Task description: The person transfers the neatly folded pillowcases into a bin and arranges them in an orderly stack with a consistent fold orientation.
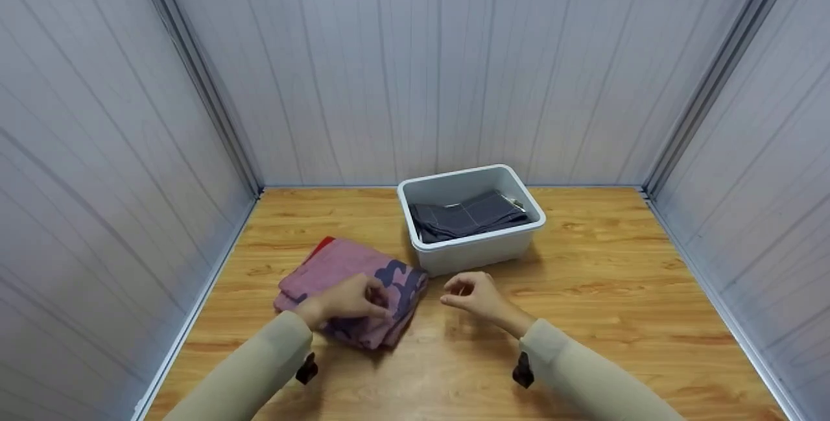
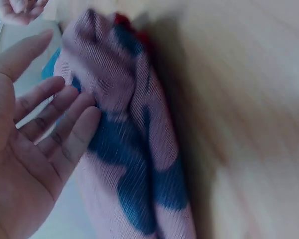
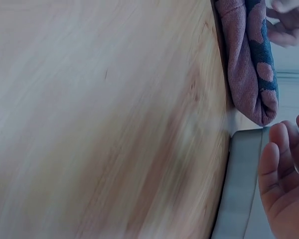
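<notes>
Two hands at a folded towel, with a bin behind.

The left hand rests with relaxed, straight fingers on the pink and blue folded towel, which lies left of centre on the wooden table, its right edge near the white bin. The right hand hovers just right of the towel, fingers loosely curled, holding nothing. Dark folded cloth lies in the bin. Bare table lies open to the right and near side; walls close in left and far.

Left grip and right grip relaxed, fingers loosely curled, empty.
</notes>
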Motion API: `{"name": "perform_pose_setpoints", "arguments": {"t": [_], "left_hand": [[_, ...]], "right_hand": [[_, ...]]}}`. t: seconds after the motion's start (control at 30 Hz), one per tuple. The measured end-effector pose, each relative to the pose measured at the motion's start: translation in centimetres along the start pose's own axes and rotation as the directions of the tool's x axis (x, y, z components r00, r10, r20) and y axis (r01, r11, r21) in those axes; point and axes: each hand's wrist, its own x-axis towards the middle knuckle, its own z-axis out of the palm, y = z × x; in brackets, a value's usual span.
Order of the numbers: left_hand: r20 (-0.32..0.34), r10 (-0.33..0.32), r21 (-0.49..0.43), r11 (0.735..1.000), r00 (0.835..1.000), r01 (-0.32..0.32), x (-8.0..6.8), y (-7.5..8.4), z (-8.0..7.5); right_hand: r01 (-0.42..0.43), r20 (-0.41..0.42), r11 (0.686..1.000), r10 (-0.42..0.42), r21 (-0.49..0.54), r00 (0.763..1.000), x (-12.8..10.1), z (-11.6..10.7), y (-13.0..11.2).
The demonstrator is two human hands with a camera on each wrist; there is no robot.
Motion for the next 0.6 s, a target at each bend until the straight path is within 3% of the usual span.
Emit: {"name": "perform_pose_setpoints", "arguments": {"t": [0.2,0.33,0.6], "left_hand": [[-0.05,-0.058,-0.042,0.998,0.997,0.056,-0.5,-0.7,-2.5],[-0.108,-0.064,-0.033,0.998,0.992,0.06,-0.8,-1.6,-3.9],[-0.265,-0.104,-0.027,0.995,0.959,0.101,-0.8,-4.0,-5.2]], "right_hand": [[-0.075,-0.027,0.997,0.075,-0.016,0.997,0.1,0.9,-0.3],[-0.102,-0.047,0.995,0.101,-0.015,0.994,0.2,1.7,-0.5],[-0.135,-0.091,0.989,0.14,0.069,0.986,0.1,3.7,-0.8]]}}
